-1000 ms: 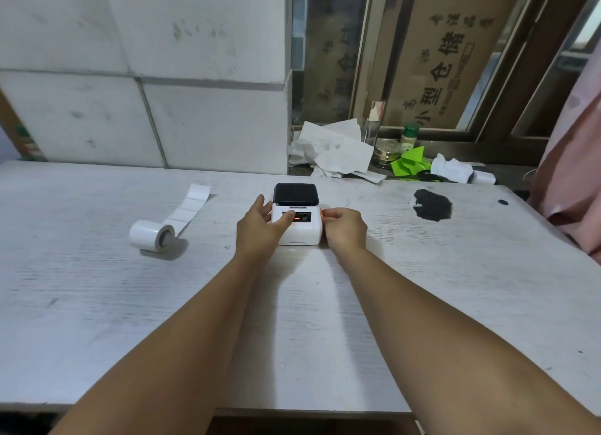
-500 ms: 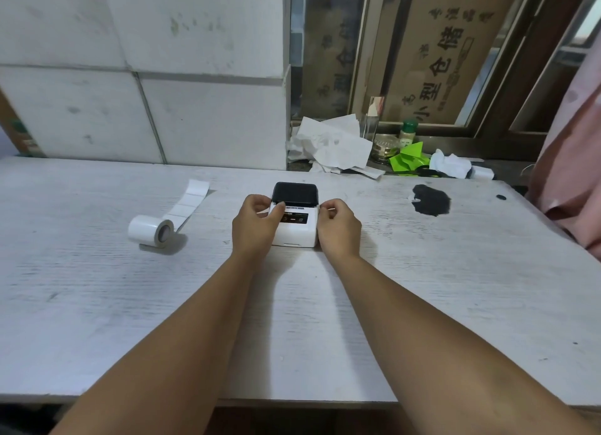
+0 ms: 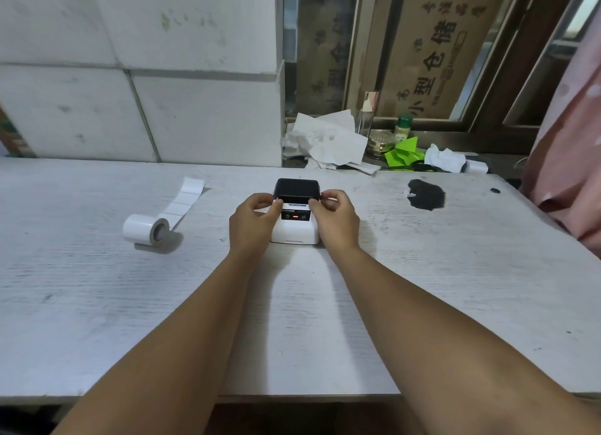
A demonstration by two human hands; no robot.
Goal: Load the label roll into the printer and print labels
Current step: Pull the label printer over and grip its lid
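A small white printer (image 3: 295, 233) with a black lid (image 3: 296, 188) stands in the middle of the white table (image 3: 292, 321). A red light shows on its front panel. My left hand (image 3: 252, 221) pinches the lid's left front corner, and my right hand (image 3: 336, 218) pinches the right front corner. The lid looks slightly raised at the front. A white label roll (image 3: 145, 229) lies on its side to the left, apart from both hands, with a strip of labels trailing away toward the wall.
A black stain (image 3: 426, 194) marks the table to the right. Crumpled paper (image 3: 325, 142), a green-capped bottle (image 3: 402, 127), a jar and green scraps (image 3: 405, 153) crowd the sill behind. A tiled wall (image 3: 140, 77) rises at the back left. Pink cloth (image 3: 569, 161) hangs at the right.
Both hands have moved from the printer's sides and front up to the front corners of the black lid, which they now pinch. The label roll has not moved.
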